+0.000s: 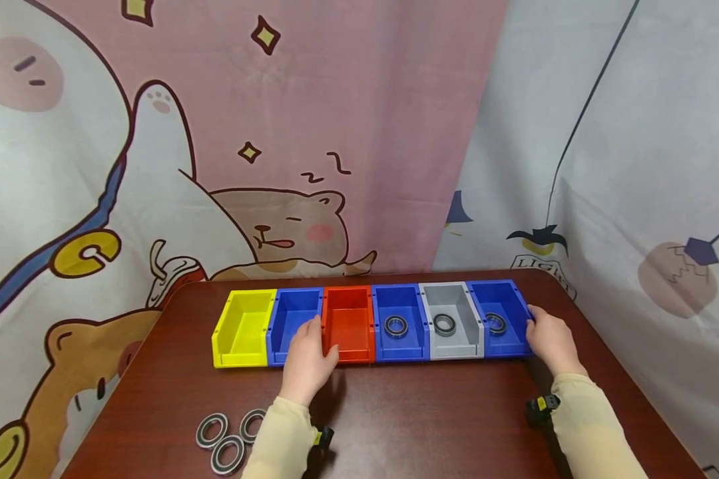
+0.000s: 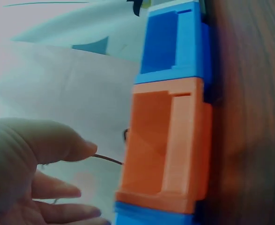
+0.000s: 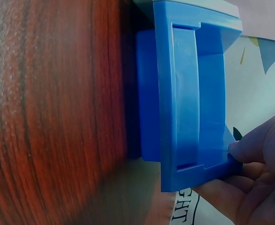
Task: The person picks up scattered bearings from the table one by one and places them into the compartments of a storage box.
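A row of joined bins runs across the table: a yellow bin (image 1: 242,326), a blue bin (image 1: 290,309), a red bin (image 1: 349,326), another blue bin (image 1: 398,303), a grey bin (image 1: 464,332) and a blue end bin (image 1: 515,342). My right hand (image 1: 554,342) pinches the end bin's right wall, thumb inside and fingers outside in the right wrist view. My left hand (image 1: 307,362) is over the front of the left blue bin beside the red one, its fingers loosely extended and holding nothing. Single bearings lie in the middle blue bin (image 1: 396,326), grey bin and end bin.
Three loose bearings (image 1: 228,455) lie on the brown table (image 1: 431,419) at the front left, one partly hidden by my left sleeve (image 1: 281,439). A printed curtain (image 1: 395,133) hangs behind the table and along its sides.
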Tool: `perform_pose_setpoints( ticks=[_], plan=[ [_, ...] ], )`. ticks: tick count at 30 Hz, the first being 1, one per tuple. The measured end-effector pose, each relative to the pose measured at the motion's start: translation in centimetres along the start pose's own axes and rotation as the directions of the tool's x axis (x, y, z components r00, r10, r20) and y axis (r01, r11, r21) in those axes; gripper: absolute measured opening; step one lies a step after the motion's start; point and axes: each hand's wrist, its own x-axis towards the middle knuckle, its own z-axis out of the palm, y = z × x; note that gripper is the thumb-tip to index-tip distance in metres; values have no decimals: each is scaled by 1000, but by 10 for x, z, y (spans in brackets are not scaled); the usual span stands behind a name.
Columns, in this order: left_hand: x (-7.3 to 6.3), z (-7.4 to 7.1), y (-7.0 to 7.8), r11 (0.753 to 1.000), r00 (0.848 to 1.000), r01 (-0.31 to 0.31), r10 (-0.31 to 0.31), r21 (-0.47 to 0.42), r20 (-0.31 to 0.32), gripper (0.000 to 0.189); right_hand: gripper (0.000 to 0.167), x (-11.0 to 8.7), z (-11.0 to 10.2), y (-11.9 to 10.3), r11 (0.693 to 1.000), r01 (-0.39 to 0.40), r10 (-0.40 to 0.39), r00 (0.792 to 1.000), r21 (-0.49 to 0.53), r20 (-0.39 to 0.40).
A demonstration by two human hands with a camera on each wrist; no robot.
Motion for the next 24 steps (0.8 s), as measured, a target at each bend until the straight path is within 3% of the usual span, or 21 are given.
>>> perform_pose_setpoints(
  ticks=[10,16,24],
  plan=[
    [-22,-27,-9,991,992,-120,117,53,48,62,43,-1,-1,0,1000,8,-8,1000,2,3],
    [-36,-36,-23,967,965,-240,228,82,131,62,44,-1,0,1,1000,-8,8,1000,2,18],
    [-58,-49,-49,961,949,-230,187,153,252,69,44,-1,1,1,1000,4,-4,1000,6,3]
  ],
)
